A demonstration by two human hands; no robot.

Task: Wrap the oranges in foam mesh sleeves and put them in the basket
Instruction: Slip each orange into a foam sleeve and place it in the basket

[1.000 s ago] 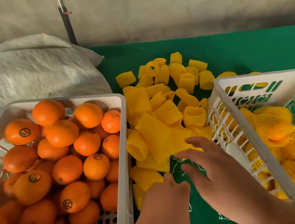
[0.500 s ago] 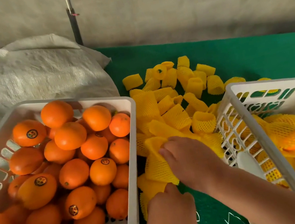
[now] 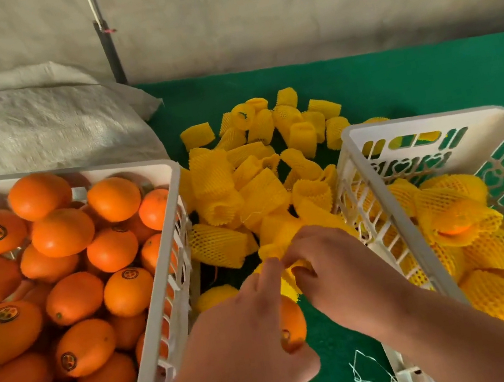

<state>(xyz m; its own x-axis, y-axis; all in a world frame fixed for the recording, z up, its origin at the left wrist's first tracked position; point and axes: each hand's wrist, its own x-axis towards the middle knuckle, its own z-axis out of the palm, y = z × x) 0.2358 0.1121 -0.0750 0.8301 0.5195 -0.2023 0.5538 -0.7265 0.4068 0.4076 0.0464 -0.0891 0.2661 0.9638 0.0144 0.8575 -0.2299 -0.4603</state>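
Your left hand cups an orange while its fingertips pinch the sleeve; your right hand, which half a second ago only grabbed that sleeve from the pile, now grips its other edge. Opening it comes next.

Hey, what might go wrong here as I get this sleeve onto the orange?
1. The orange sits low in the left hand while its fingers also work the foam sleeve; it might slip to the green table.
2. The right hand pinches the sleeve hard; the mesh may tear.
3. Loose white threads lie close by and might snag.
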